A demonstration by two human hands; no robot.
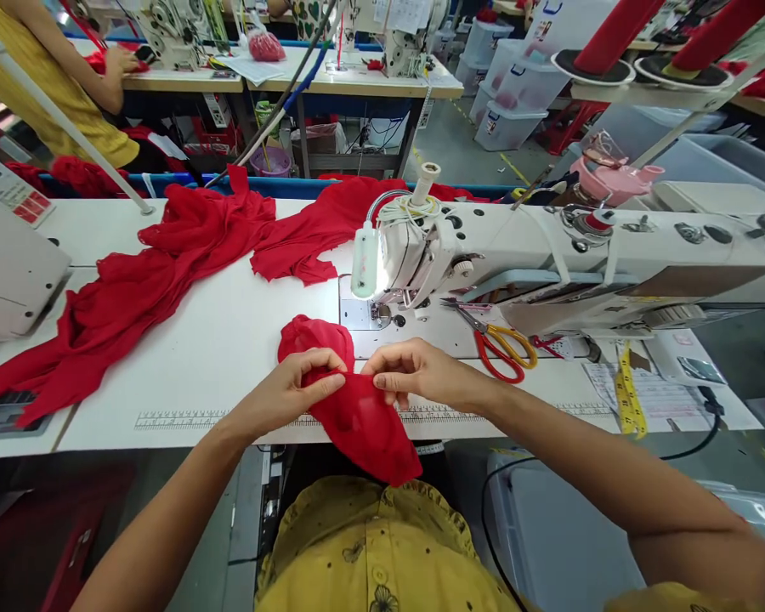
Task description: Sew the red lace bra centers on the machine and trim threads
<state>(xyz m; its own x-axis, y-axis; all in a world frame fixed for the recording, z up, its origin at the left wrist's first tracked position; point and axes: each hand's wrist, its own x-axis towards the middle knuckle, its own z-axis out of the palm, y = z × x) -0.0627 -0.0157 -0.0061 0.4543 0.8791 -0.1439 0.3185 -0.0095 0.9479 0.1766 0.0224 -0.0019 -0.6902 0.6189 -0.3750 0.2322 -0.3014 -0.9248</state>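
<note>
Thin red fabric [365, 416] droops from pinching hands [301, 382] [421, 371].

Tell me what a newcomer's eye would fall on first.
Likely the red cloth pinched by the left hand and right hand, over the front edge of the white table. Then the white sewing machine, right of centre, with scissors lying on its near side.

The fabric piece [371, 421] I hold is plain red. My shirt [331, 576] is mustard yellow, printed with butterflies and dark specks. My sewing machine [516, 245] is white, the scissor handles [502, 349] red and orange-yellow, the tape measure [626, 398] yellow with black markings.
</note>
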